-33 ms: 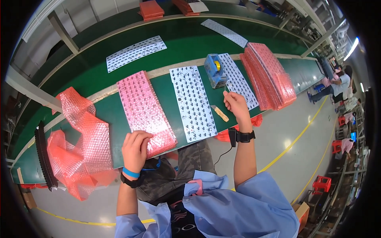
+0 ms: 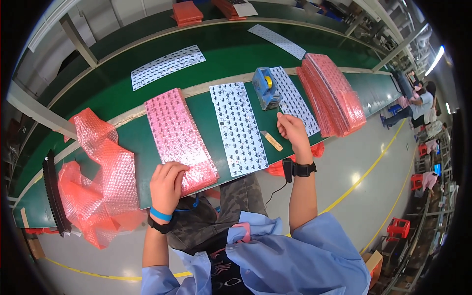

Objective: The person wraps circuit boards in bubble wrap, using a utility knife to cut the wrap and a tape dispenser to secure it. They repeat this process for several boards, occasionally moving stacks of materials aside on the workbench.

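At the near end of a pink bubble-wrap bag point(image 2: 179, 132) with a patterned panel inside, my left hand point(image 2: 166, 186) has its fingers drawn together over the bag's lower left edge. Several wrapped layers appear stacked there. My right hand point(image 2: 293, 132) is raised over the bench in a pinch, just below a blue tape dispenser point(image 2: 267, 89) with a yellow core. What the pinch holds, if anything, is too small to make out. A white panel with rows of black marks point(image 2: 238, 129) lies between my hands. Below my right hand rests a tan-handled cutter knife point(image 2: 273, 141).
Another white panel point(image 2: 297, 103) lies beside the dispenser, left of a tall stack of pink-wrapped panels point(image 2: 329, 93). Loose pink bubble wrap point(image 2: 110, 172) hangs off the bench at left, near a black rack strip point(image 2: 56, 191). Two panels lie on the green belt point(image 2: 226, 54).
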Demonstrator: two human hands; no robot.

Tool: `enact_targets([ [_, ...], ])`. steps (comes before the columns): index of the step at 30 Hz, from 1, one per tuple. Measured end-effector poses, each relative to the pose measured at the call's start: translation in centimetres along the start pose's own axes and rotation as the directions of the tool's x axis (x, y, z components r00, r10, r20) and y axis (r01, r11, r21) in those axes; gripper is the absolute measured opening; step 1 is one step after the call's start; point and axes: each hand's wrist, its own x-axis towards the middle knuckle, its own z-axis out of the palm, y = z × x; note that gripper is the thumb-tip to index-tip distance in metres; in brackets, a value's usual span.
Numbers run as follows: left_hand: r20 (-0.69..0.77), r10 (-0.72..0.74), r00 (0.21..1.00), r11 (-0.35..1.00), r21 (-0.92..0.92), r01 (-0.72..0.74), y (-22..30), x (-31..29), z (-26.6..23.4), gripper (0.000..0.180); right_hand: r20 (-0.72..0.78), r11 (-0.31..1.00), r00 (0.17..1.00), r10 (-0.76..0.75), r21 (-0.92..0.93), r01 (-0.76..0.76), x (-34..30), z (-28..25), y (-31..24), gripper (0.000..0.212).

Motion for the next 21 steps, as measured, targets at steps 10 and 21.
enact_targets([
  [10, 0.384, 0.101, 0.918, 0.983, 0.104, -0.152, 1.1, 3.6, -4.4, 0.033, 0.151, 0.978, 0.985, 0.079, 0.178, -0.106, -1.5, -1.9, -0.9, 0.031],
  [21, 0.326, -0.079, 0.942, 0.905, 0.420, -0.069, -16.2, 26.5, -4.1, 0.066, 0.246, 0.940, 0.969, -0.021, 0.335, -0.064, -2.2, -1.7, 0.9, 0.024],
])
